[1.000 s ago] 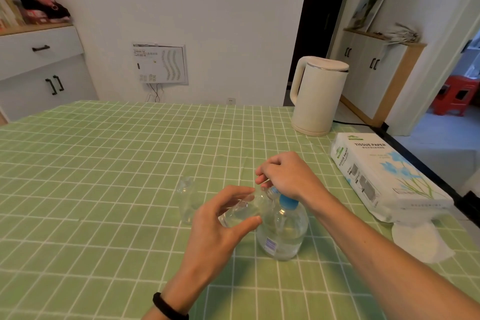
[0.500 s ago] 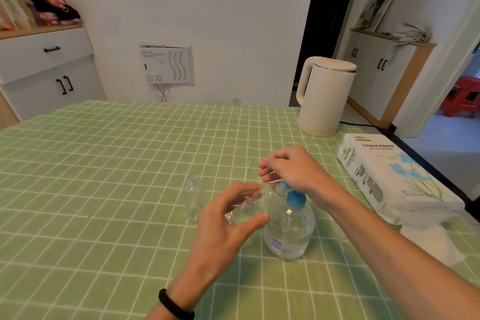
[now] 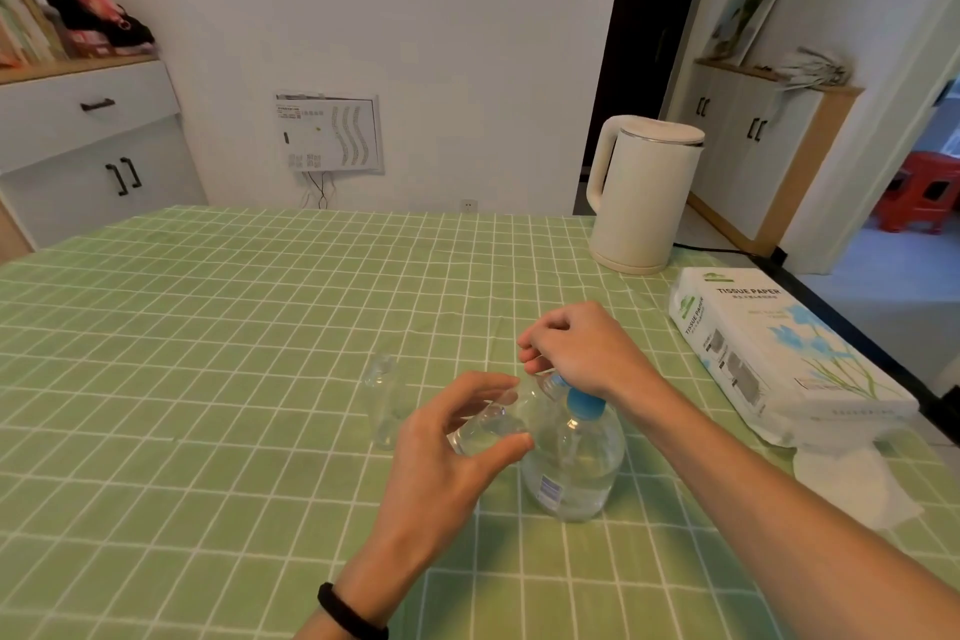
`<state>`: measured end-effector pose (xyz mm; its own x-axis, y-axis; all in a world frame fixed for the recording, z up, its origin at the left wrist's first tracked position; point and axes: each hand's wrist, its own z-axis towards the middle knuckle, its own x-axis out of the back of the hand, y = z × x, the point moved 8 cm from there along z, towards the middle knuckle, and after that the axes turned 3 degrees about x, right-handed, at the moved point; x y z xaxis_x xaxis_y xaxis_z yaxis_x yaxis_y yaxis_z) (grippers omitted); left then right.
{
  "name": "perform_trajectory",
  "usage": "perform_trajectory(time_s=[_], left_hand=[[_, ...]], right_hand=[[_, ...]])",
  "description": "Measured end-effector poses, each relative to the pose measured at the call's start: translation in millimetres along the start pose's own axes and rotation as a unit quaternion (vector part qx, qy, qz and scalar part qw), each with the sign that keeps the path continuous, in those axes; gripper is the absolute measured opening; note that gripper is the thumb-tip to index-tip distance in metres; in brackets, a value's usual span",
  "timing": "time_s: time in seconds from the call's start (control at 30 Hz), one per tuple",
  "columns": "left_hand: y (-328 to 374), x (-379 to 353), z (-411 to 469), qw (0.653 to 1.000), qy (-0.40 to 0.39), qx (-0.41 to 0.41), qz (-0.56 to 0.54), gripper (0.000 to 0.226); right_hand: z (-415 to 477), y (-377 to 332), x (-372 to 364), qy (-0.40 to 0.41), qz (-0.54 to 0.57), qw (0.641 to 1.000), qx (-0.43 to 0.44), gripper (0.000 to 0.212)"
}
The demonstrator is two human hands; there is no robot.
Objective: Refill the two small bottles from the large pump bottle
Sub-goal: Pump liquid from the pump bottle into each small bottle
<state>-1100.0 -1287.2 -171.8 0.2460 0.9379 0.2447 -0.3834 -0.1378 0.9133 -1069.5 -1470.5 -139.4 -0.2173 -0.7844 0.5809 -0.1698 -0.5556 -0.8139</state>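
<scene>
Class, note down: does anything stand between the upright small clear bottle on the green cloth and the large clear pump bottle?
Yes. Between the upright small clear bottle and the large clear pump bottle sits the left hand, gripping the second small clear bottle tilted toward the blue pump, which the right hand holds.

We are logging this as a lived-in home, most likely a dining room. We are facing a table [image 3: 208,327] that is wearing a green checked cloth. At 1 o'clock a cream electric kettle [image 3: 644,192] is standing on it, its cord trailing off the edge. At 2 o'clock a pack of tissue paper [image 3: 779,348] is lying flat. At 10 o'clock a white cabinet [image 3: 88,130] with a drawer is carrying a shelf of books [image 3: 26,26]. Further off at 2 o'clock a white sideboard [image 3: 748,146] is propping up an unframed painting [image 3: 753,5]. At 3 o'clock a red plastic stool [image 3: 924,192] is showing through an opening.
</scene>
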Motion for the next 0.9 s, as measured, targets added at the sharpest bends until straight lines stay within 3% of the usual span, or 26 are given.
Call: perform_trajectory(time_s=[0.2,0.37,0.7,0.9], left_hand=[[4.0,1.8,2.5,1.000,-0.003,-0.012,-0.001,0.045],[0.9,0.6,2.8,1.000,-0.003,-0.013,0.002,0.043],[-2.3,-0.2,0.7,1.000,-0.005,-0.009,0.005,0.043],[2.3,0.8,1.5,1.000,-0.001,-0.009,0.003,0.043]], right_hand=[[2.0,-14.0,3.6,-0.009,-0.030,0.999,0.030,0.023],[4.4,-4.1,1.9,-0.001,0.009,1.000,0.009,0.031],[3.3,4.7,-2.6,0.002,0.021,1.000,-0.006,0.027],[0.2,-11.4,4.7,0.016,0.044,0.998,0.043,0.021]])
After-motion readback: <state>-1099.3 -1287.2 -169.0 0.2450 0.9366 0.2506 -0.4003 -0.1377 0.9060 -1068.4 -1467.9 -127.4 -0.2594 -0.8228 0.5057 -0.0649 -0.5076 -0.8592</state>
